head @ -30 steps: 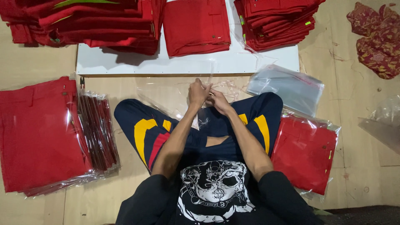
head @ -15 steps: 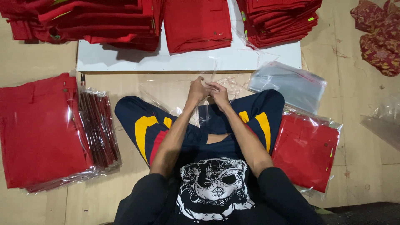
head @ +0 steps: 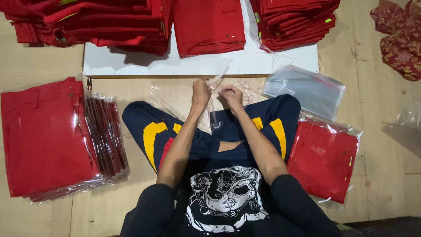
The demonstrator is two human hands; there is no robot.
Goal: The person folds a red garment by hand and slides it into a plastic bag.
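Observation:
I sit cross-legged on a wooden floor. My left hand (head: 201,93) and my right hand (head: 231,95) are close together in front of my knees, both pinching the top edge of a clear plastic bag (head: 215,115) that hangs down between them. The bag looks empty. Just beyond my hands lies a white board (head: 197,66) carrying a folded red garment (head: 208,26) and red stacks to either side.
Bagged red garments (head: 48,136) are piled at my left, with another bagged one (head: 322,160) at my right. A pile of empty clear bags (head: 307,90) lies at the right. Red stacks (head: 87,22), (head: 294,22) line the far edge. Patterned cloth (head: 401,39) sits far right.
My hands have spread slightly apart while still holding the clear bag's edge. The view has shifted a little; the piles have not moved.

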